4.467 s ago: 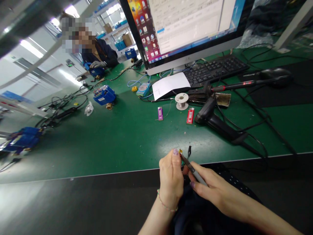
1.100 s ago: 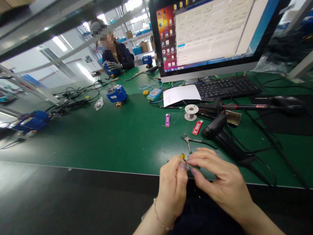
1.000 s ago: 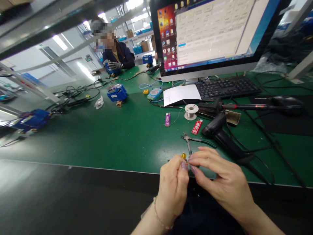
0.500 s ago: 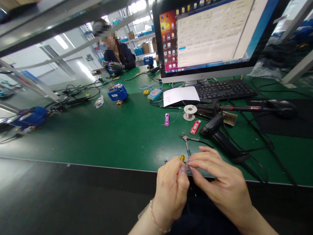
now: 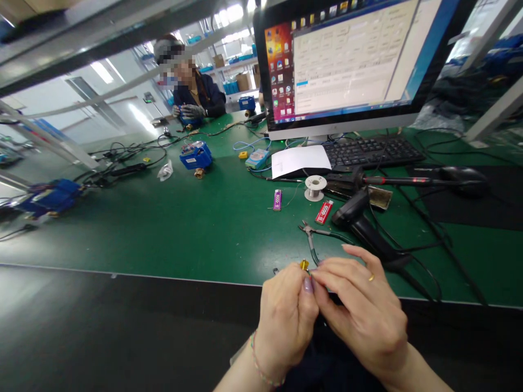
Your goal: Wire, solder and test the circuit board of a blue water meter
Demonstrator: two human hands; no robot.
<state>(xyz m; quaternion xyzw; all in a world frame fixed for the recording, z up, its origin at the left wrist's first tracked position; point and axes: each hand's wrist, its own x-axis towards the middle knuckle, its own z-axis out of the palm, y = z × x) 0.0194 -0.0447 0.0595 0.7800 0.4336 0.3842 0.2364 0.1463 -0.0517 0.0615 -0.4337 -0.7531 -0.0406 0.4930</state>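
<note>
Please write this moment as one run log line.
left hand: pinches small brass part | right hand: fingertips at part | cutters: on green mat

Single head cam, looks fwd and down, close over green bench [image 5: 183, 228], monitor [image 5: 347, 60] ahead

In front of me is a bench with a green mat [image 5: 183, 228]. Near its front edge lie small pliers [image 5: 312, 239]. Behind them lie a red lighter [image 5: 324, 212] and a purple lighter [image 5: 277, 199], apart, with a solder spool [image 5: 315, 188] just behind. Farther back are a keyboard [image 5: 373, 151], a white paper [image 5: 300, 160] and a blue box [image 5: 196, 155].
</note>
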